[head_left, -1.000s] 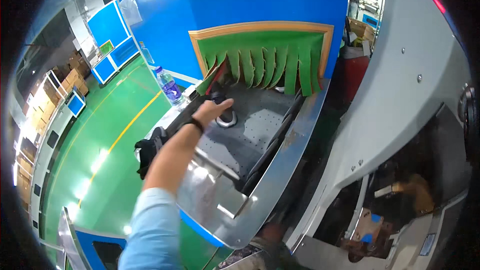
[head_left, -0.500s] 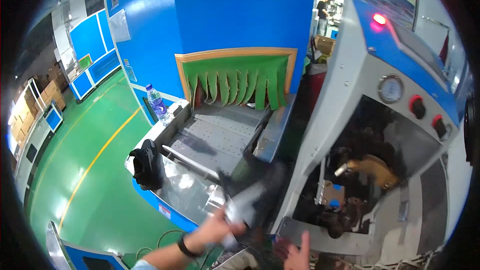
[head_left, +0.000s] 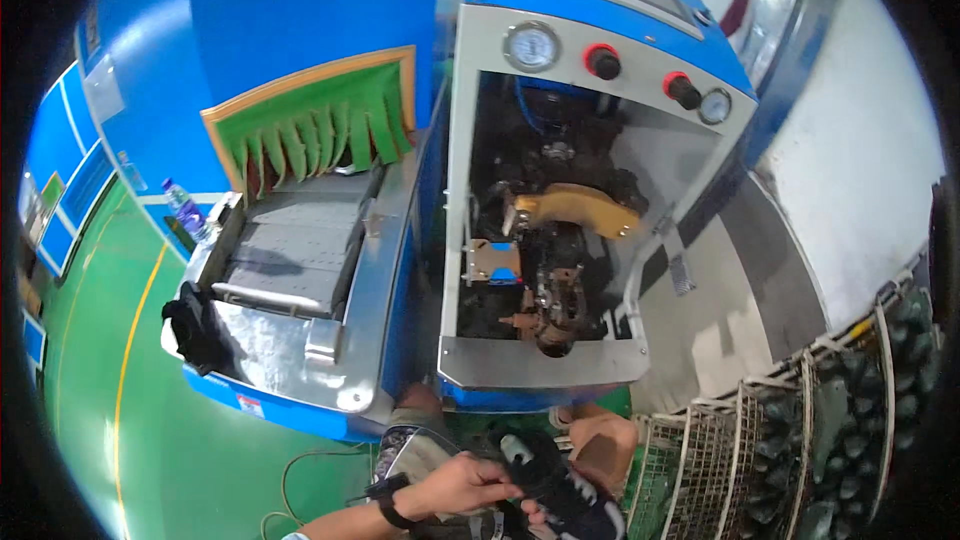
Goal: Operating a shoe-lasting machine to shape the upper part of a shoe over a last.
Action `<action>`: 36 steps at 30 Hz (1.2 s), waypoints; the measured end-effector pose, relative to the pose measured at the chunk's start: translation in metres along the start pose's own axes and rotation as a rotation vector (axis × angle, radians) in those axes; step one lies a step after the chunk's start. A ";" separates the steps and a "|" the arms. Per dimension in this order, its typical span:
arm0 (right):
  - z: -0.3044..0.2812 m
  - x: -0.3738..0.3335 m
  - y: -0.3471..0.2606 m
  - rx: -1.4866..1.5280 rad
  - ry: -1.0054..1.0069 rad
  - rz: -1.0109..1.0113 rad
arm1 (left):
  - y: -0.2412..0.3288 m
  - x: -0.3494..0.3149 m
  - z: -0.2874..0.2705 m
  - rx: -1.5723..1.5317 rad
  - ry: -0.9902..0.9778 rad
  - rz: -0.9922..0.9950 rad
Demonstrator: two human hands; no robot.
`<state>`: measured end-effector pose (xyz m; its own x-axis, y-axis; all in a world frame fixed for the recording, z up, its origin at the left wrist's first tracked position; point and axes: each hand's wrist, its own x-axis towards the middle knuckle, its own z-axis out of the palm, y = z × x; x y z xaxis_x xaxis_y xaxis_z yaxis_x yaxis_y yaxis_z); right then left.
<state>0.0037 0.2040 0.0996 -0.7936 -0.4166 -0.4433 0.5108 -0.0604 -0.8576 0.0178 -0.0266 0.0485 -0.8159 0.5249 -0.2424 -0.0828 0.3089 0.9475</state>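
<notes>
A black sneaker (head_left: 570, 490) with pale marks on its side is low in the middle of the view, over my lap. My left hand (head_left: 460, 485), with a dark band on its wrist, has thumb and fingers pinched at the near edge of the shoe. Only some fingertips of my right hand (head_left: 537, 513) show, curled against the shoe's near side; the rest is hidden. Another black shoe (head_left: 195, 332) lies on the metal top of the blue machine (head_left: 265, 340) at the left.
Ahead stands a grey and blue press (head_left: 545, 365) with gauges, red-ringed knobs and a yellow curved part (head_left: 580, 208) inside. A green strip curtain (head_left: 310, 130) hangs over the left machine's opening, near a water bottle (head_left: 183, 208). Wire racks (head_left: 690, 450) of dark foot-shaped pieces line the right.
My view has swung right toward the press. Both hands have come together low over my lap at the sneaker; half a second ago a blurred dark thing was by my left hand.
</notes>
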 end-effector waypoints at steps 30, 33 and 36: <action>-0.012 0.042 -0.146 -0.445 0.272 -0.640 | 0.056 0.026 -0.024 -0.334 0.215 0.093; -0.002 0.065 -0.190 -0.564 0.249 -0.723 | 0.057 0.046 -0.038 -0.795 0.303 0.173; 0.008 0.088 -0.225 -0.780 0.291 -0.617 | 0.060 0.074 -0.056 -0.911 0.309 0.121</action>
<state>-0.1781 0.1740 0.2557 -0.9470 -0.2707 0.1732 -0.2850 0.4585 -0.8417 -0.0796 -0.0140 0.0992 -0.9517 0.2410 -0.1899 -0.2936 -0.5346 0.7925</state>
